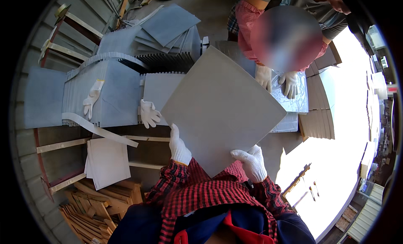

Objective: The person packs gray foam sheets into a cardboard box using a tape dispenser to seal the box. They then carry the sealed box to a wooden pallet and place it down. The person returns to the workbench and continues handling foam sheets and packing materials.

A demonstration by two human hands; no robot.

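Note:
A flat grey square sheet (pixel 222 109), turned corner-on, is held out in front of me. My left hand (pixel 179 148), in a white knit glove, grips its lower left edge with the thumb pointing up along it. On the lower right edge, my right hand (pixel 251 162), also gloved, has its thumb over the face; the fingers behind are partly hidden. Just left of the sheet, a loose white glove (pixel 150 114) hangs at the edge of a grey stack (pixel 161 91). Another loose glove (pixel 93 99) lies on the stack of grey sheets (pixel 119 93) farther left.
Across from me, a person's gloved hands (pixel 277 82) rest on a plastic-wrapped stack (pixel 294 102). Fanned grey sheets (pixel 170 28) top the far left stack. White sheets (pixel 108 162) and wood scraps (pixel 94 206) lie lower left. Brown cardboard (pixel 321 105) stands right, beside bright sunlit floor (pixel 327 172).

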